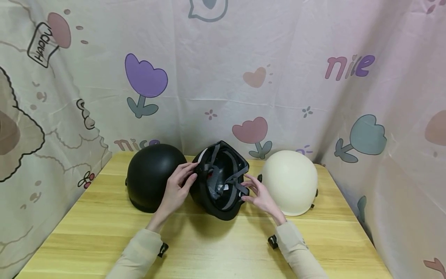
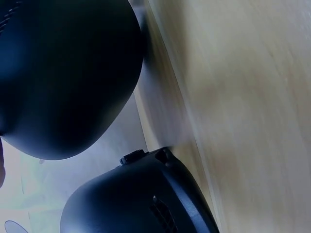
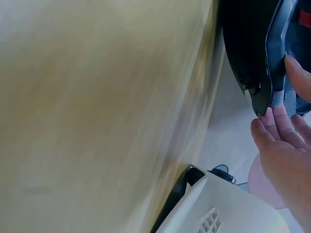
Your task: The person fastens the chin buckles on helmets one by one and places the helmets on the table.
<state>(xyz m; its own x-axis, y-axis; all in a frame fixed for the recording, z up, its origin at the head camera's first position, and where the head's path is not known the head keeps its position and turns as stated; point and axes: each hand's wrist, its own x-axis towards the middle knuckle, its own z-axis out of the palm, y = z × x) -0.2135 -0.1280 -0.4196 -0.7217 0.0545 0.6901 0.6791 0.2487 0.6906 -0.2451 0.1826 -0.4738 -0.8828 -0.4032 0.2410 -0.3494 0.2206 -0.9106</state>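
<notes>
A black helmet (image 1: 217, 182) is tilted in the middle of the table with its hollow inside facing the head camera. Grey straps (image 1: 235, 176) and a dark lining show within it. My left hand (image 1: 178, 185) holds its left rim between thumb and fingers. At the right rim, my right hand (image 1: 259, 193) grips the edge; in the right wrist view its thumb (image 3: 299, 77) lies on the inner side and the fingers on the outer side. The left wrist view shows the held helmet's smooth shell (image 2: 73, 73), with almost none of the left hand visible.
Another black helmet (image 1: 153, 178) stands dome-up just left of the held one. On the right stands a cream helmet (image 1: 290, 182), also dome-up, with side vents (image 3: 210, 222). The wooden table (image 1: 216, 252) meets a printed cloth backdrop (image 1: 209, 77) behind the helmets.
</notes>
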